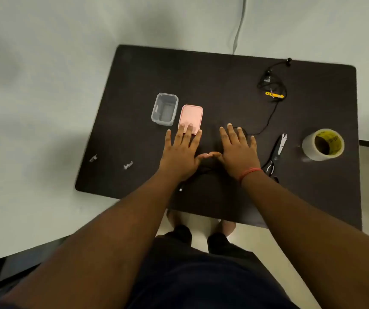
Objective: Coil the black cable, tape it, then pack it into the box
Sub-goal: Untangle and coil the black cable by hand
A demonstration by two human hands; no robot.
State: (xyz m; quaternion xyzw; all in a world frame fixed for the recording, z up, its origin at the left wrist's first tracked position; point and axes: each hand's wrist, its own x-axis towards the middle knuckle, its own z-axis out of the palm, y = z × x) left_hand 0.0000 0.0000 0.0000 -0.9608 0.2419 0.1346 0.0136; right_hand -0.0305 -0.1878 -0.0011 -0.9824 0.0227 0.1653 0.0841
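A thin black cable [270, 112] runs over the dark table [134, 70], from a loose tangle with a yellow tag at the back right down towards my hands. My left hand [182, 152] lies flat, fingers spread, its fingertips on the pink lid [191, 114]. My right hand [239, 150] lies flat beside it, thumbs touching, over a stretch of the cable. One cable end [181, 189] shows below my left wrist. An empty clear box [165, 109] stands left of the lid. A roll of clear tape [323, 144] sits at the right.
Black scissors [276, 152] lie between my right hand and the tape roll. Two small scraps of tape [128, 165] lie near the table's left front edge. A grey cord [239, 25] runs across the floor behind the table.
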